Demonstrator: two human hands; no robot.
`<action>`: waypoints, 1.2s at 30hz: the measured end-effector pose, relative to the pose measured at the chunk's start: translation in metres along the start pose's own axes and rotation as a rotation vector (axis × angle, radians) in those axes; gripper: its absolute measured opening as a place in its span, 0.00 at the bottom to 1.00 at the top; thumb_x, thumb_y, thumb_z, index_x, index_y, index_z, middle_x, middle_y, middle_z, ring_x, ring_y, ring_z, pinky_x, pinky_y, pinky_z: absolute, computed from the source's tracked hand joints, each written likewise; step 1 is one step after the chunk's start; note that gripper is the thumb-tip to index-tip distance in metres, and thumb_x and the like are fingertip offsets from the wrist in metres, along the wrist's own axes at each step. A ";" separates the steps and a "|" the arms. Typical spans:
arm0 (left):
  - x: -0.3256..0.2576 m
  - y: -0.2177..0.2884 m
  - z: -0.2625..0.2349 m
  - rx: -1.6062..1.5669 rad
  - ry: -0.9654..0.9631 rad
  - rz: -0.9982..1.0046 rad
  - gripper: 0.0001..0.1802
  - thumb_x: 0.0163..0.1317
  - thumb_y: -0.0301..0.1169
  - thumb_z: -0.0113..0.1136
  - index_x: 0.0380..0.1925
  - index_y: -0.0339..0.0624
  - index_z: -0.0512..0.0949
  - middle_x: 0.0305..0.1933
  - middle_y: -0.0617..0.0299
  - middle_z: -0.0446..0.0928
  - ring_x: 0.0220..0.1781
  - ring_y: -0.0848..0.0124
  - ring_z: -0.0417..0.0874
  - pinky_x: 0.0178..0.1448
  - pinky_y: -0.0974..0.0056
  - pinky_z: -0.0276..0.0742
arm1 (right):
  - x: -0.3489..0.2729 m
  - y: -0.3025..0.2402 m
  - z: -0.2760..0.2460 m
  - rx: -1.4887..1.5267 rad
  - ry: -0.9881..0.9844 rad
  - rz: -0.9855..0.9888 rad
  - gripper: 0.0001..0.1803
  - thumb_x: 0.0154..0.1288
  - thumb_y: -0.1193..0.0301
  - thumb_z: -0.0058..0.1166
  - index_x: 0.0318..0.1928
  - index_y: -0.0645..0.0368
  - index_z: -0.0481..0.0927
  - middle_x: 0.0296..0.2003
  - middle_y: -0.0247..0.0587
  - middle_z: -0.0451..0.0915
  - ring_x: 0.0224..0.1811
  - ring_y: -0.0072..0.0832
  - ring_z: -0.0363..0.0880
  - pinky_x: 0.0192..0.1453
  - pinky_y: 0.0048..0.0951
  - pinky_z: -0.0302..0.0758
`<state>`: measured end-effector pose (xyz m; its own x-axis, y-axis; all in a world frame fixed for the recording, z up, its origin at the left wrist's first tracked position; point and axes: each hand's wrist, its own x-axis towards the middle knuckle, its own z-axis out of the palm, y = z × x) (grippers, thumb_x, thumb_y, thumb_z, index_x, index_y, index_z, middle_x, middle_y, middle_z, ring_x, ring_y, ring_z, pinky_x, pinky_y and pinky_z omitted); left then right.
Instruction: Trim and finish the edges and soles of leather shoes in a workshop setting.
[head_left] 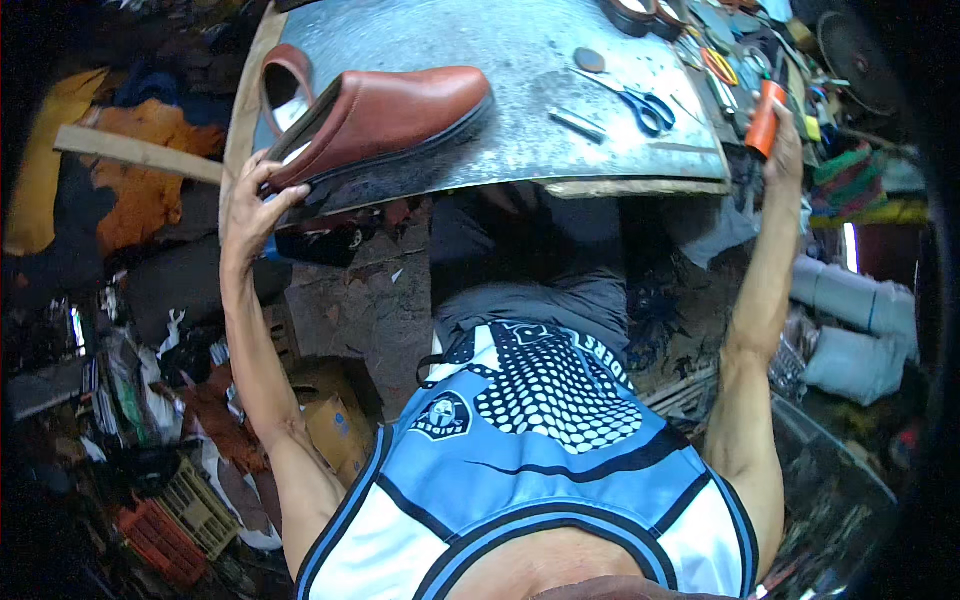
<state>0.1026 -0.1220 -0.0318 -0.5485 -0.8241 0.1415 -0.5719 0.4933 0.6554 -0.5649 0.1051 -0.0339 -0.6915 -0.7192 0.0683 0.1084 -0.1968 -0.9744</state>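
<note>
At the table's left edge, my left hand (262, 195) is closed on the open heel end of a reddish-brown leather clog (410, 112). The clog has a dark sole, and its toe points right. A second brown shoe (288, 72) stands just behind it, partly hidden. Out past the table's right edge, my right hand (787, 150) is wrapped round a tool with an orange handle (766, 120). A dark part shows above the handle, but its kind is unclear. Blue-handled scissors (640, 105) lie on the table nearer to my right hand.
The metal-topped table (540, 140) carries a small silvery bar (577, 124) and a dark round piece (589, 60). More shoes (645, 14) sit at the far edge. Tools crowd the right side, including orange-handled pliers (718, 66). A wooden plank (140, 155) juts out at left.
</note>
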 end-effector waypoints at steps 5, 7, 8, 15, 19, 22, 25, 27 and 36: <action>-0.034 -0.003 0.021 0.203 0.025 -0.028 0.17 0.49 0.32 0.74 0.35 0.34 0.80 0.62 0.41 0.70 0.67 0.50 0.70 0.65 0.54 0.67 | 0.060 0.066 0.018 -1.319 -0.076 -0.061 0.30 0.61 0.54 0.59 0.60 0.57 0.75 0.44 0.56 0.84 0.47 0.44 0.84 0.49 0.39 0.77; -0.041 0.015 0.035 0.316 0.109 0.018 0.18 0.51 0.34 0.74 0.37 0.34 0.80 0.66 0.40 0.67 0.66 0.45 0.70 0.66 0.52 0.67 | 0.075 0.087 0.006 -1.365 -0.144 -0.125 0.29 0.62 0.55 0.56 0.60 0.58 0.74 0.46 0.60 0.82 0.51 0.52 0.81 0.53 0.43 0.76; -0.036 0.031 0.050 0.477 0.245 0.101 0.20 0.52 0.38 0.74 0.39 0.35 0.81 0.66 0.38 0.67 0.65 0.43 0.70 0.67 0.50 0.67 | 0.082 0.093 -0.010 -1.471 -0.138 -0.145 0.29 0.64 0.55 0.55 0.60 0.58 0.74 0.47 0.60 0.82 0.52 0.53 0.81 0.54 0.46 0.75; 0.028 0.077 0.047 -0.633 -0.175 -0.467 0.34 0.72 0.51 0.50 0.61 0.29 0.71 0.61 0.53 0.76 0.61 0.66 0.76 0.68 0.64 0.66 | 0.051 0.091 0.056 -1.504 0.083 -0.642 0.16 0.68 0.64 0.50 0.50 0.58 0.80 0.47 0.52 0.82 0.51 0.47 0.80 0.54 0.45 0.76; 0.073 0.081 0.056 -0.872 -0.274 -0.630 0.32 0.71 0.46 0.54 0.64 0.29 0.67 0.59 0.50 0.76 0.57 0.64 0.80 0.66 0.63 0.72 | -0.045 0.079 0.159 -1.197 -0.429 -0.754 0.19 0.66 0.57 0.57 0.47 0.60 0.83 0.42 0.52 0.81 0.47 0.44 0.80 0.55 0.41 0.76; 0.084 0.072 0.067 -1.081 -0.303 -0.571 0.26 0.68 0.35 0.58 0.60 0.30 0.69 0.57 0.49 0.78 0.54 0.64 0.82 0.62 0.61 0.77 | -0.094 0.079 0.206 -1.438 -0.583 -0.690 0.19 0.67 0.60 0.56 0.47 0.63 0.77 0.44 0.50 0.77 0.50 0.44 0.76 0.53 0.47 0.73; 0.077 0.096 0.067 -1.111 -0.060 -0.502 0.25 0.66 0.35 0.58 0.59 0.30 0.71 0.58 0.48 0.77 0.56 0.59 0.81 0.64 0.56 0.77 | -0.084 0.099 0.204 -1.470 -0.581 -0.589 0.15 0.68 0.65 0.52 0.47 0.65 0.75 0.44 0.52 0.76 0.49 0.46 0.75 0.54 0.48 0.72; 0.071 0.099 0.058 -1.280 0.034 -0.399 0.27 0.66 0.35 0.56 0.61 0.31 0.69 0.61 0.45 0.75 0.61 0.53 0.78 0.68 0.49 0.72 | -0.073 0.099 0.217 -1.455 -0.571 -0.590 0.14 0.68 0.68 0.49 0.47 0.66 0.75 0.44 0.54 0.76 0.49 0.48 0.76 0.55 0.48 0.72; 0.092 0.170 0.012 -1.484 0.599 -0.077 0.24 0.67 0.41 0.54 0.56 0.35 0.72 0.56 0.50 0.77 0.57 0.56 0.79 0.65 0.51 0.72 | -0.071 -0.045 0.385 -0.338 -0.602 -0.283 0.28 0.74 0.48 0.38 0.47 0.61 0.78 0.28 0.35 0.77 0.26 0.22 0.72 0.30 0.27 0.71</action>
<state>-0.0525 -0.1108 0.0833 -0.0363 -0.9945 0.0987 0.6811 0.0477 0.7306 -0.2451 -0.0915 0.0877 -0.1387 -0.9310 0.3376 -0.3083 -0.2833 -0.9081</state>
